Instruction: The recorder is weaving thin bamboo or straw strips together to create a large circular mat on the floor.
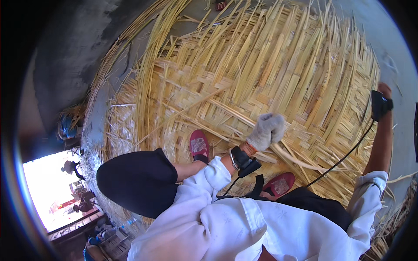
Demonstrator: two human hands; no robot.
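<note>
My left hand [266,131], in a whitish knitted glove, is closed in a fist low over the woven mat. A pale reed strip [300,162] runs out from under its fingers and curves off to the right. Stretched far to the right, my right hand [385,90] is at the mat's right edge. Its fingers are small and blurred, so I cannot make out what they hold, if anything. The mat [209,91] is woven from flat yellow reed strips in a zigzag pattern. Long loose strips [278,52] lie side by side across its far part.
My feet, in red shoes [200,143], stand on the mat. Dark cables [344,157] run from the black wrist devices. A bundle of long reeds [146,82] crosses the left side. Grey floor [392,52] borders the right. A bright doorway [52,191] with people outside is at lower left.
</note>
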